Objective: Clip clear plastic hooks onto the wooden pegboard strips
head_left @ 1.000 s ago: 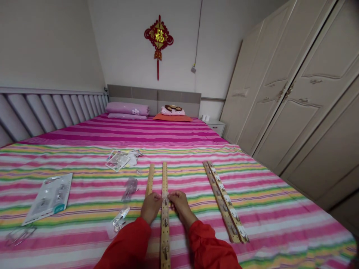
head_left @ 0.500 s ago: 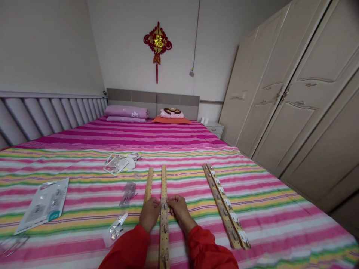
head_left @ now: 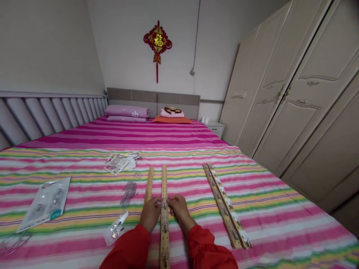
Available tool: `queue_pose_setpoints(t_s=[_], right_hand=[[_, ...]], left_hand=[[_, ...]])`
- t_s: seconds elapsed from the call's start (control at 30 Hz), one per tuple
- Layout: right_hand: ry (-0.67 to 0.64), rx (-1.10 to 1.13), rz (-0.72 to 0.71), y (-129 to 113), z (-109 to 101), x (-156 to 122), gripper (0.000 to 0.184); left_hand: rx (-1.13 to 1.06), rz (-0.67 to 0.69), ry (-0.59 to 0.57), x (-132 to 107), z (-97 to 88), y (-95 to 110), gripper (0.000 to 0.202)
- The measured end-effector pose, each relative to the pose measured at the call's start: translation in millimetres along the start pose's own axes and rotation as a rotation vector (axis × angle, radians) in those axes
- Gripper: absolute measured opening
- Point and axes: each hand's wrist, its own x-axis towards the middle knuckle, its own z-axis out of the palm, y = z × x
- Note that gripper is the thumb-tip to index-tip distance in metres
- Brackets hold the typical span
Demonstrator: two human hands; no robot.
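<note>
Left hand (head_left: 150, 213), right hand (head_left: 180, 209): barely moved; both pinched narrow, grip unclear.
Wooden strip (head_left: 164, 184): lower centre, midway between them, running up-frame.

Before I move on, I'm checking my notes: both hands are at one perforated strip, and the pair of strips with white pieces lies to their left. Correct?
Wrong side: the pair of strips with white pieces lies to the right, as the head view shows. The left hand and right hand are at one perforated strip.
</note>
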Motion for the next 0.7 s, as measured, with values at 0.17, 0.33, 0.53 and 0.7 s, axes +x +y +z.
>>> queue_pose_setpoints(t_s=[0.17, 0.33, 0.53, 0.7], right_hand=[[-0.012, 0.018, -0.017, -2.0, -2.6, -4.9, 0.021], [-0.062, 0.068, -0.031, -9.7, -12.3, -15.6, 0.023], [-0.043, 0.176, -0.056, -18.3, -26.7, -36.2, 0.026], [0.006, 0.175, -0.07, -30.0, -29.4, -62.1, 0.03]], left_hand=[[0.001, 0.028, 0.034, -2.6, 0.6, 5.7, 0.015], [-0.204, 0.01, 0.033, -14.1, -31.1, 19.5, 0.026], [-0.24, -0.07, 0.172, -51.9, -121.1, 0.3, 0.044], [-0.194, -0.079, 0.301, -80.5, -159.2, -42.1, 0.045]])
